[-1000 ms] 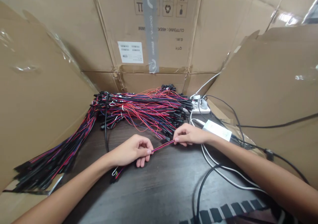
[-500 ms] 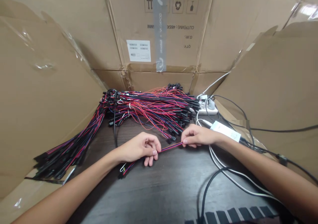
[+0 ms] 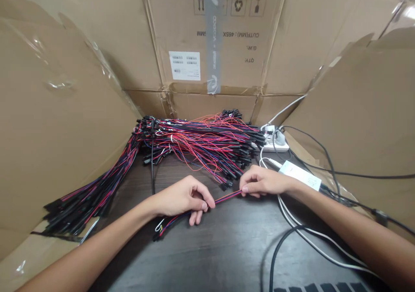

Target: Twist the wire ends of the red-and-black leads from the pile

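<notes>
Two hands share one red-and-black wire lead (image 3: 228,195), stretched taut between them just above the dark table (image 3: 210,257). The left hand (image 3: 181,197) pinches it between thumb and forefinger, the other fingers curled under, with the lead's tail and its small black connector (image 3: 156,238) trailing off toward 7 o'clock. The right hand (image 3: 261,182), at 3 o'clock from the left, nips the other end in closed fingertips. The step in hand looks like straightening or checking a single lead pulled from the stock; a next move would call for keeping a firm pinch at both ends (the wire is thin and would slip easily) and guiding it clear of the others.

The lead itself is a slim twisted pair, red against dark, limp beyond the grip. At 12 o'clock lies the big bundle of like wires (image 3: 201,143), fanned out toward 9 o'clock along a cardboard flap (image 3: 58,123). A white power strip (image 3: 275,141) sits at 2 o'clock, and cables (image 3: 292,236) run past the right wrist.
</notes>
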{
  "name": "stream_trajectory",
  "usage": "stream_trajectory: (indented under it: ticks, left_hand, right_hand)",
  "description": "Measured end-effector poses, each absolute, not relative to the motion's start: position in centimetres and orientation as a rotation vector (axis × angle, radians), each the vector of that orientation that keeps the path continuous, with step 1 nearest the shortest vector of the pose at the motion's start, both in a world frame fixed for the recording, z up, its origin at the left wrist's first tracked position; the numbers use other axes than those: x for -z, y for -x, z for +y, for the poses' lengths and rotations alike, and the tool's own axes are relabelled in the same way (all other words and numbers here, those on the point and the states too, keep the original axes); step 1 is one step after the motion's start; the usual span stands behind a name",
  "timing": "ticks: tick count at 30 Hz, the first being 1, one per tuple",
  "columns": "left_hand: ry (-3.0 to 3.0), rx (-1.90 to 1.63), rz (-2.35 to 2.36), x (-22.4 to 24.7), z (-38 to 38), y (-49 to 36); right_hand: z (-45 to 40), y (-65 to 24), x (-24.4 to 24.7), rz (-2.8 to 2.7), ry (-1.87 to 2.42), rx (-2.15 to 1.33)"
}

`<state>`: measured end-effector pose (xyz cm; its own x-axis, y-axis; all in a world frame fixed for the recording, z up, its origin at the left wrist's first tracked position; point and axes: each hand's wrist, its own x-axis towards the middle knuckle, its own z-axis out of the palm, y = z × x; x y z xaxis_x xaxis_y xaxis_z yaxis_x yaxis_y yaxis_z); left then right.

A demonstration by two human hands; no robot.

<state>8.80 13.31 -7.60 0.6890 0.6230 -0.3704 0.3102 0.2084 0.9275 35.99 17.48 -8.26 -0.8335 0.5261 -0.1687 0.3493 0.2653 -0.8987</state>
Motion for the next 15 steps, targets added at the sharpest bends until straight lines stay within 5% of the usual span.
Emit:
stream_trajectory:
  ticks: [15]
  left_hand:
    - [-1.32,-0.382,0.882,8.5,12.8,-9.8]
  right_hand:
    - [16.7,-35.2,8.5,-2.328,0.853,-1.601]
